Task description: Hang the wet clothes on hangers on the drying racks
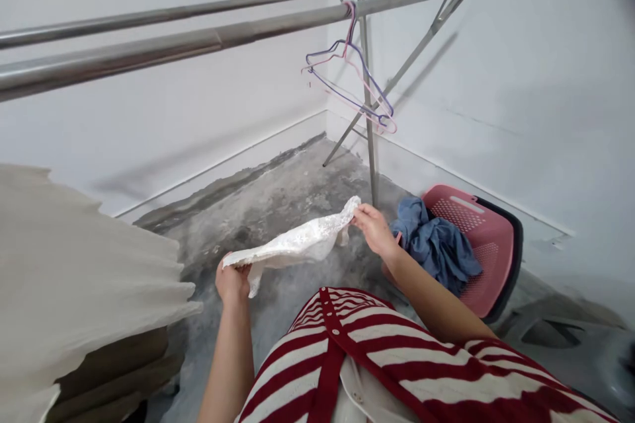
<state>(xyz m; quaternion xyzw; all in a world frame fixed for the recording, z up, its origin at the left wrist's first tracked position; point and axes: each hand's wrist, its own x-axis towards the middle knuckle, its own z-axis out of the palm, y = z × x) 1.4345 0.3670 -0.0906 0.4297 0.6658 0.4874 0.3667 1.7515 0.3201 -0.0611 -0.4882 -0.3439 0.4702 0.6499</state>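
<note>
A white, lacy-looking piece of cloth (297,241) is stretched between my two hands in front of my body; what kind of garment it is, I cannot tell. My left hand (233,279) grips its left end, fingers closed around the edge. At the other end my right hand (373,228) pinches the cloth, slightly higher than the left. Beyond it, a pink hanger (346,56) and a purple hanger (381,89) hang from the metal rail. Blue clothing (439,248) lies in the pink basket (496,258), to the right of my right hand.
A metal drying rack (218,39) with two long rails crosses the view, its legs on the grey concrete floor. Cream fabric (84,277) with a wavy edge fills the left side. Low at the right is a grey plastic stool-like object (550,330). White walls meet behind the rack.
</note>
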